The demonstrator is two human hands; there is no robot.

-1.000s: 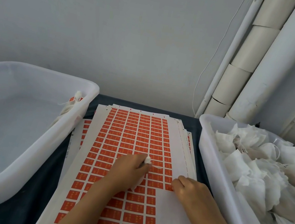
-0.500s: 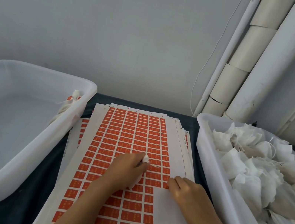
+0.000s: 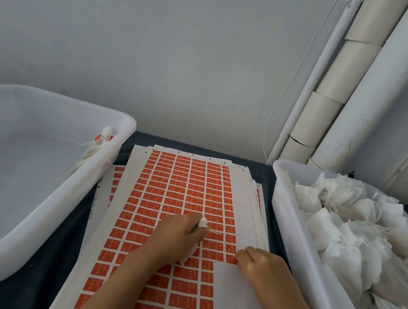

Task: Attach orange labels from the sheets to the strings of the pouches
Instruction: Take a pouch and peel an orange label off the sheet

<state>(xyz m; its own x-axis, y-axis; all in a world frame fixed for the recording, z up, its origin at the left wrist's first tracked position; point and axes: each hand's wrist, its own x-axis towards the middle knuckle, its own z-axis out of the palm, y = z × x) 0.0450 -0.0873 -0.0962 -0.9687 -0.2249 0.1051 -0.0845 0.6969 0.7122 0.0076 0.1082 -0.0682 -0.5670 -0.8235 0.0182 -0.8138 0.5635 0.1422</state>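
String (image 3: 214, 232) of a small white fabric pouch (image 3: 202, 223) trails rightward across the top sheet of orange rectangular labels (image 3: 185, 191), its long axis running toward the right hand (image 3: 263, 268). The left hand (image 3: 178, 233) pinches the pouch, fingers curled round it. The right hand's fingers, curled, pick at a label edge (nearer the string's loose end, just below it). A heaped white plastic tub of pouches (image 3: 285, 195) flanks right, a nearly empty tub (image 3: 34, 209) left, on the dark counter (image 3: 269, 162).

A dark, seemingly cloth-covered table (image 3: 263, 161) carries two white tubs (image 3: 27, 205) (image 3: 289, 249) flanking stacked label sheets (image 3: 192, 184).
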